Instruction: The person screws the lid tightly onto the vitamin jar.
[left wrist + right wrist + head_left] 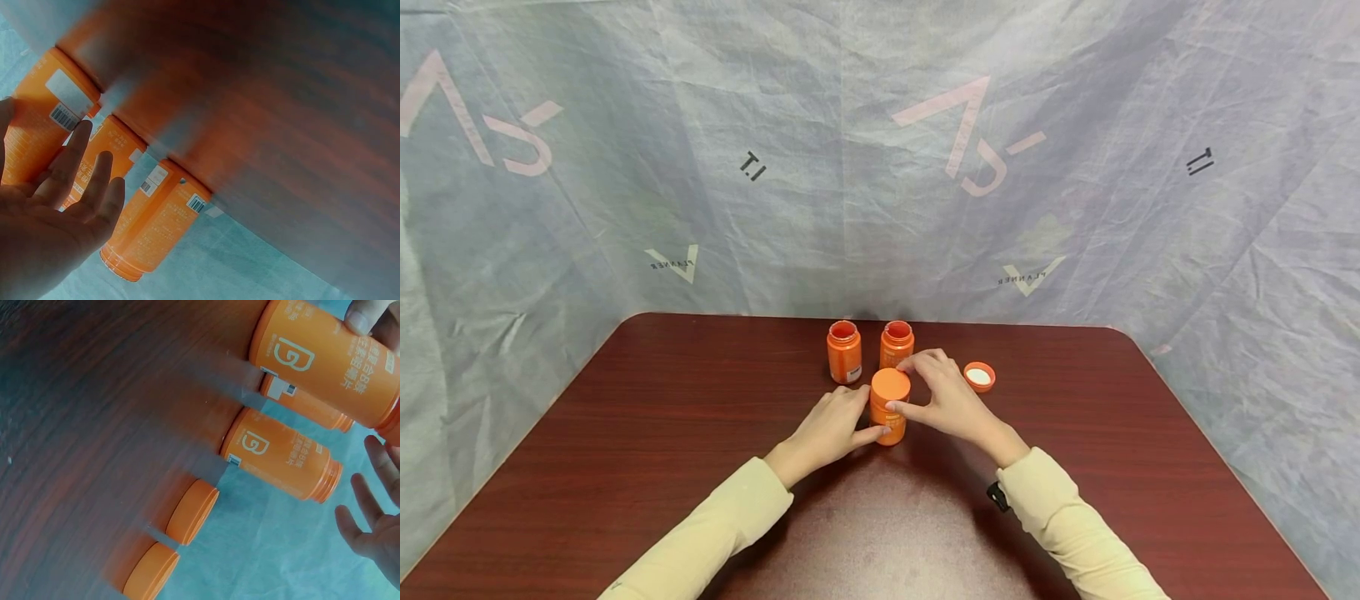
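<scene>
An orange bottle with a cap on it stands upright in the middle of the table. My left hand holds the bottle's body, thumb at the front and fingers around the left side. From the right, my right hand has its thumb and a forefinger on opposite sides of the cap; in the right wrist view, its other fingers are spread. Just behind stand two uncapped orange bottles, a left one and a right one, the latter partly hidden.
A loose orange cap lies on the dark red table, white inside up. Beside it in the right wrist view are two caps, a nearer one and another. A pale cloth hangs behind.
</scene>
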A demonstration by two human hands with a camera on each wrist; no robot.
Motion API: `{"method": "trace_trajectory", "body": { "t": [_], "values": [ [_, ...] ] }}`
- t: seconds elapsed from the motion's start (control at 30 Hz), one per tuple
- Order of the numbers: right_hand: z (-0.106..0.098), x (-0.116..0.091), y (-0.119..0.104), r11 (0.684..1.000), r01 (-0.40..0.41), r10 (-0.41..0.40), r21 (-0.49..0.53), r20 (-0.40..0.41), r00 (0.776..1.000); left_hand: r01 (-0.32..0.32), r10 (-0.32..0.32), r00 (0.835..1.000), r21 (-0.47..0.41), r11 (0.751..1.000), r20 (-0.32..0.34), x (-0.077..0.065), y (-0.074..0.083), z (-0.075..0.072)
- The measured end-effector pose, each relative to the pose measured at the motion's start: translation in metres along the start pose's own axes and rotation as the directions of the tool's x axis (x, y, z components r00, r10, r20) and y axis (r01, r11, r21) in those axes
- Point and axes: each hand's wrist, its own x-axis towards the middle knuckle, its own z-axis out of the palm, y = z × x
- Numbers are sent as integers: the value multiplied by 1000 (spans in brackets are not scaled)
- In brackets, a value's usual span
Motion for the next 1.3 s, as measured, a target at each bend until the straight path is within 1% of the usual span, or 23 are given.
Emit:
{"method": "trace_trajectory", "body": {
  "t": [0.1,0.3,0.47,0.67,1.03,1.17,1.3],
  "values": [
    [-1,0,2,1000,-4,4,28,20,1000,-2,2,1000,0,1000,0,0,0,0],
    [-5,0,8,991,-24,8,130,118,993,-6,6,1000,-6,1000,1,0,0,-1],
    [-7,2,13,987,-18,-9,157,169,986,1,-1,1000,-10,1000,6,0,0,-1],
    [-8,4,14,988,22,-49,152,176,983,2,-2,1000,-9,1000,7,0,0,0],
    [-10,4,10,984,38,-76,176,218,973,0,0,1000,-8,1000,3,0,0,-1],
    [-10,4,10,983,36,-76,178,226,971,-4,4,1000,-4,1000,0,0,0,-1],
    [-10,3,9,985,20,-56,172,202,978,-10,10,1000,1,1000,-1,0,0,-1]
  ]
}}
